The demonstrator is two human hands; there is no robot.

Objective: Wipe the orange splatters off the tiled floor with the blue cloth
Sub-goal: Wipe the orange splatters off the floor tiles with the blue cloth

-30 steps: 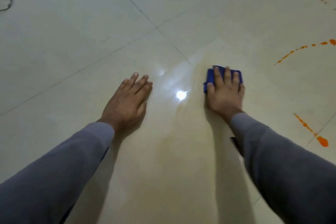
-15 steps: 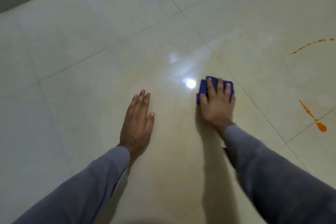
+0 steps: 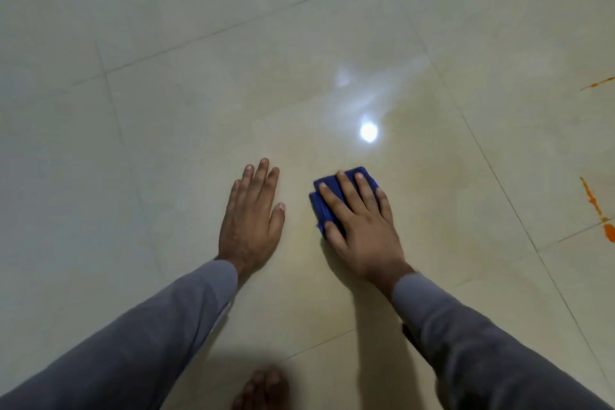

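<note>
The right hand (image 3: 361, 226) lies flat, fingers spread, pressing the folded cloth (image 3: 332, 200) onto the floor (image 3: 166, 126) just right of frame centre; its grip is not curled around the cloth, only palm and fingers on top. The left hand (image 3: 253, 213) rests flat and empty on the tile just beside it, fingers together. Orange splatters (image 3: 595, 206) streak the right edge, well apart from the cloth. A bare foot (image 3: 263, 389) shows at bottom centre.
</note>
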